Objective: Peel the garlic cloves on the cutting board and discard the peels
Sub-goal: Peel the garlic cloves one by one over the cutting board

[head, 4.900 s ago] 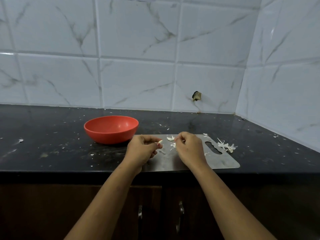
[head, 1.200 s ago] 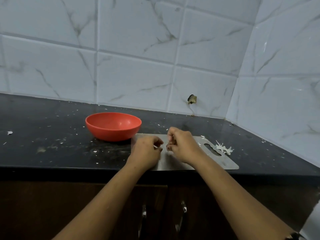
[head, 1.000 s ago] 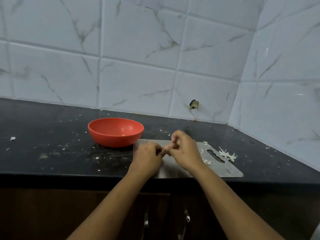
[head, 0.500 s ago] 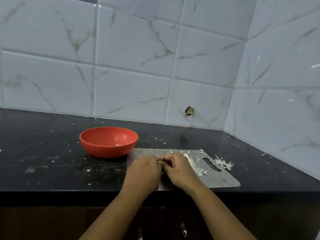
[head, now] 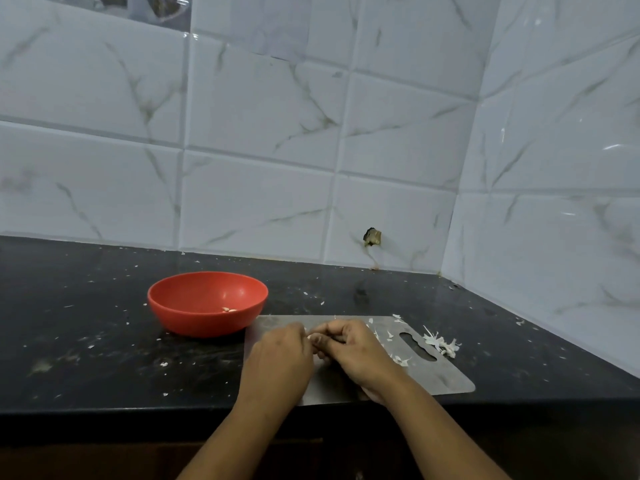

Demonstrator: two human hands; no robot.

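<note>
Flat grey metal cutting board (head: 446,375) with handle slot, lower centre-right of frame, small pale garlic clove (head: 309,337) mostly hidden above its middle, white papery peels (head: 440,344) heaped just beside its right edge.

Two hands are counted: the left hand (head: 280,355) and the right hand (head: 356,348). One clove (head: 309,337) is seen, pinched between them. One bowl (head: 194,322) is counted, with two pale bits (head: 229,309) in it. One board (head: 440,377) is counted, with one slot (head: 417,347) cut in it. One heap of peels (head: 441,344) is seen. The loose flakes (head: 398,360) are too many and too small to be counted. One hole (head: 372,236) is seen in the wall (head: 259,202).
</note>
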